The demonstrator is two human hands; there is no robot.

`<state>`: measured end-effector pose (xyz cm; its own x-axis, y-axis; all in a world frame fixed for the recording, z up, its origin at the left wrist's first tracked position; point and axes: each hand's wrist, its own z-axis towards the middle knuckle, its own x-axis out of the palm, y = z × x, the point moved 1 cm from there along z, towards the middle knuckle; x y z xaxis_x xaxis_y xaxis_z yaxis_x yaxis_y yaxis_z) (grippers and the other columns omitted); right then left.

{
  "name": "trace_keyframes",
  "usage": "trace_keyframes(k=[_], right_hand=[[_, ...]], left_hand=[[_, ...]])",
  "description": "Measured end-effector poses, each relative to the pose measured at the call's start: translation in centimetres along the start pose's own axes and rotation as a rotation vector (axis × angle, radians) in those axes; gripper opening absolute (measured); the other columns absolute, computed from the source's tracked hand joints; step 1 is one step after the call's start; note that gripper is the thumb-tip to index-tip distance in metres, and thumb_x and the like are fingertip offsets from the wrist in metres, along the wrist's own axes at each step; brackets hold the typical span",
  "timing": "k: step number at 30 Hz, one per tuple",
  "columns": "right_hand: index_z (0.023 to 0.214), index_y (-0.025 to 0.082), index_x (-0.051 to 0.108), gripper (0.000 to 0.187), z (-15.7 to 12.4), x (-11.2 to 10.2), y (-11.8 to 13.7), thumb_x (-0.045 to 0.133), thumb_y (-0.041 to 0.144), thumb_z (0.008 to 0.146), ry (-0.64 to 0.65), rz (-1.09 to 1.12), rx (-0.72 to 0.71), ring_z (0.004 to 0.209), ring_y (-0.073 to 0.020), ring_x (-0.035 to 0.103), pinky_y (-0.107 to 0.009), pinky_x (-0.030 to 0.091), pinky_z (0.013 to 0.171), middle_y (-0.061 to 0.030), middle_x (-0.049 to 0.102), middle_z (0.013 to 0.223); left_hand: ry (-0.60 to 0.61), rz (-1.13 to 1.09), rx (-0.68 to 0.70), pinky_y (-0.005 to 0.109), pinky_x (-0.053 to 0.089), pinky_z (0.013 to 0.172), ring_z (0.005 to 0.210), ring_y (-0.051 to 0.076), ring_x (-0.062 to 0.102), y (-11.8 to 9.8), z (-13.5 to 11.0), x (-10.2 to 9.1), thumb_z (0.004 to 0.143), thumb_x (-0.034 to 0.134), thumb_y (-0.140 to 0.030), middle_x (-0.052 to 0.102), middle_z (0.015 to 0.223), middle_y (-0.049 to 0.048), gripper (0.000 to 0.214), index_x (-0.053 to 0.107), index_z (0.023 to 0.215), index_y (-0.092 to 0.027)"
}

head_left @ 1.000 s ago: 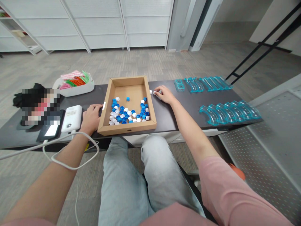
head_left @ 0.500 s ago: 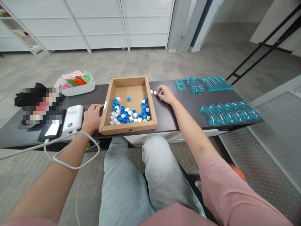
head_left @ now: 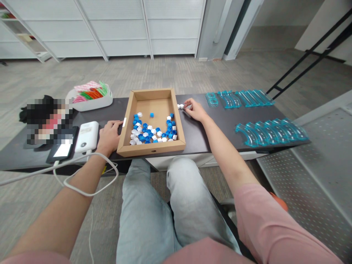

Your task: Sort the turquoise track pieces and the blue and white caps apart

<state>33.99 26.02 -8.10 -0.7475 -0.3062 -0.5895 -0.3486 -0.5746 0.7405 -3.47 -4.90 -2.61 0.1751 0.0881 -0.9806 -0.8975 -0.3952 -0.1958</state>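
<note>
A shallow cardboard box (head_left: 154, 150) sits on the dark table, with many small blue and white pieces (head_left: 150, 132) in its near half; some look hexagonal. My left hand (head_left: 110, 135) lies by the box's left wall, fingers stretched out and fingertips against or very near the cardboard. Just outside the right wall, small white pieces (head_left: 180, 106) stand in a short row on the table. At the right end of that row is my right hand (head_left: 194, 109), thumb and forefinger closed around the end piece, which the fingers partly cover.
Clear teal plastic parts (head_left: 272, 132) lie in rows at the right. A white basket (head_left: 93, 105) of colourful sticks stands back left. Nearer are a white power bank (head_left: 87, 137), a phone (head_left: 62, 146) and a white cable (head_left: 79, 190) looping across my left forearm.
My right fingertips have shifted slightly at the row of white pieces, which now sit close together. My left hand stays beside the box. The whole view has moved a little.
</note>
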Motion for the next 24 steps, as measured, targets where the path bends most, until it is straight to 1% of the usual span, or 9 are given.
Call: trace_keyframes(k=[4,8,10,13,15,17,19,22,24], right_hand=[[0.125,0.024,0.070,0.039,0.0,0.1,-0.2,0.074,0.033,0.088,-0.009,-0.015,-0.004,0.071,-0.0200,0.062,-0.039,0.058,0.082,-0.0097,0.085,0.126],[0.120,0.024,0.073,0.030,0.0,0.2,0.5,0.074,0.034,0.092,-0.076,-0.002,-0.045,0.078,-0.0212,0.062,-0.040,0.059,0.085,-0.0084,0.081,0.119],[0.119,0.024,0.074,0.024,0.3,0.3,1.9,0.071,0.036,0.098,-0.132,0.027,-0.078,0.081,-0.0220,0.062,-0.040,0.058,0.085,-0.0082,0.079,0.115],[0.120,0.024,0.074,0.020,1.6,1.0,5.4,0.066,0.037,0.108,-0.166,0.045,-0.182,0.087,-0.0229,0.064,-0.039,0.057,0.087,-0.0076,0.077,0.114],[0.123,0.024,0.076,0.020,2.9,2.4,8.4,0.065,0.036,0.111,-0.057,0.006,-0.276,0.091,-0.0233,0.067,-0.039,0.057,0.090,-0.0075,0.077,0.115],[0.127,0.022,0.077,0.023,4.4,4.5,11.2,0.070,0.034,0.109,0.156,-0.092,-0.348,0.096,-0.0239,0.070,-0.038,0.057,0.093,-0.0081,0.078,0.121],[0.130,0.022,0.079,0.028,5.7,7.2,13.3,0.079,0.032,0.104,0.383,-0.245,-0.365,0.104,-0.0255,0.073,-0.037,0.057,0.096,-0.0094,0.079,0.129],[0.124,0.021,0.081,0.026,7.0,10.5,14.9,0.085,0.023,0.098,0.584,-0.436,-0.358,0.115,-0.0285,0.075,-0.037,0.057,0.099,-0.0117,0.080,0.132],[0.116,0.020,0.081,0.018,7.5,11.2,14.9,0.081,0.016,0.098,0.618,-0.439,-0.385,0.115,-0.0289,0.075,-0.038,0.057,0.101,-0.0118,0.081,0.126]], left_hand=[[-0.015,-0.012,-0.001,0.064,0.042,0.139,0.162,0.043,0.056,-0.1,-0.1,0.1,0.111,0.052,-0.036,0.058,0.176,0.0254,0.065,0.065,0.170,-0.013],[-0.023,-0.015,0.002,0.063,0.042,0.139,0.161,0.042,0.056,-0.1,-0.1,0.2,0.112,0.050,-0.034,0.058,0.175,0.0255,0.064,0.065,0.170,-0.013],[-0.021,-0.012,0.001,0.063,0.042,0.138,0.160,0.043,0.057,0.0,0.0,0.3,0.112,0.052,-0.036,0.059,0.175,0.0259,0.064,0.065,0.170,-0.013],[-0.014,-0.007,0.000,0.060,0.044,0.137,0.159,0.042,0.058,0.0,0.0,0.3,0.113,0.055,-0.039,0.059,0.174,0.0251,0.063,0.066,0.170,-0.016],[-0.020,0.000,0.001,0.058,0.044,0.137,0.160,0.041,0.058,0.0,-0.1,0.3,0.113,0.056,-0.039,0.059,0.174,0.0242,0.063,0.066,0.171,-0.018],[-0.027,0.006,0.001,0.057,0.045,0.137,0.160,0.041,0.058,0.0,-0.2,0.3,0.113,0.056,-0.038,0.059,0.174,0.0242,0.062,0.066,0.171,-0.018],[-0.032,0.007,0.002,0.057,0.045,0.136,0.159,0.041,0.059,-0.1,-0.3,0.3,0.113,0.056,-0.036,0.059,0.175,0.0247,0.062,0.066,0.170,-0.016],[-0.030,-0.002,0.006,0.060,0.044,0.136,0.159,0.042,0.059,-0.1,-0.3,0.2,0.112,0.055,-0.034,0.059,0.175,0.0255,0.062,0.066,0.170,-0.015],[-0.027,-0.009,0.010,0.061,0.044,0.137,0.160,0.043,0.058,0.0,-0.2,0.2,0.112,0.055,-0.033,0.059,0.175,0.0263,0.062,0.066,0.170,-0.014]])
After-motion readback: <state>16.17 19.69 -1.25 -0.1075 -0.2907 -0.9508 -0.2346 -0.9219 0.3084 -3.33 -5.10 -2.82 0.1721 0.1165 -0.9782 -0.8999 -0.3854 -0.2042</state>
